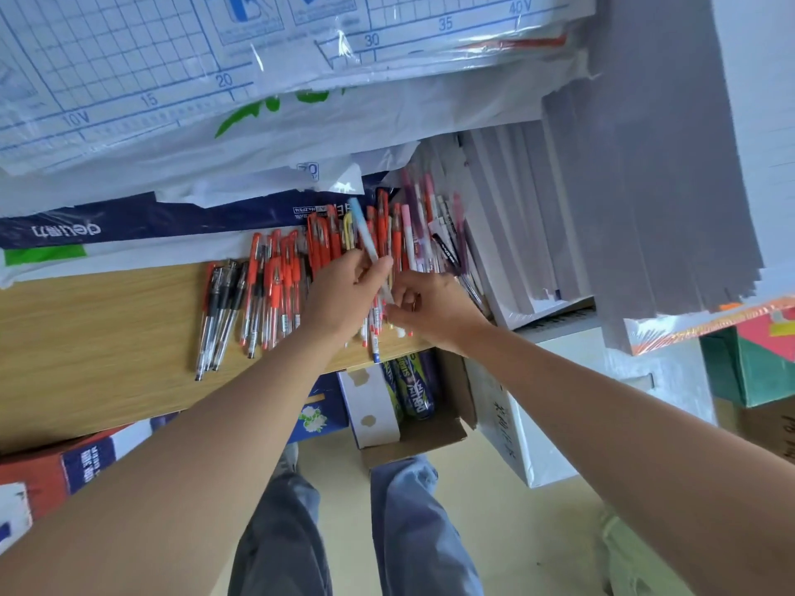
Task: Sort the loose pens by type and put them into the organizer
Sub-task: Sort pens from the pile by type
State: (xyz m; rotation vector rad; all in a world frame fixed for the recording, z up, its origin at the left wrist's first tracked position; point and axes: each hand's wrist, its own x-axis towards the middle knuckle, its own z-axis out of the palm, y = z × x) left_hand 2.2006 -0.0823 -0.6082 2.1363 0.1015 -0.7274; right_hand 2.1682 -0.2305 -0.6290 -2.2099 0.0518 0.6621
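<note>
While stacked paper (pixel 537 208) and plastic bags (pixel 258 135) crowd the wooden shelf (pixel 107 329), the left hand (pixel 344 286) pinches a pale blue pen (pixel 363 230) above red pens (pixel 279 273); the right hand (pixel 426 303) curls among them, grip unclear.

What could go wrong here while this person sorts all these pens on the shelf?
1. A few pens reach the front edge of the wooden shelf. A nudge from the left hand could tip them into the open cardboard box below.
2. The black pens lie right against the red pens, so the sorted groups could easily mix again.
3. The light blue pen is pinched only by the fingers and might slip.
</note>
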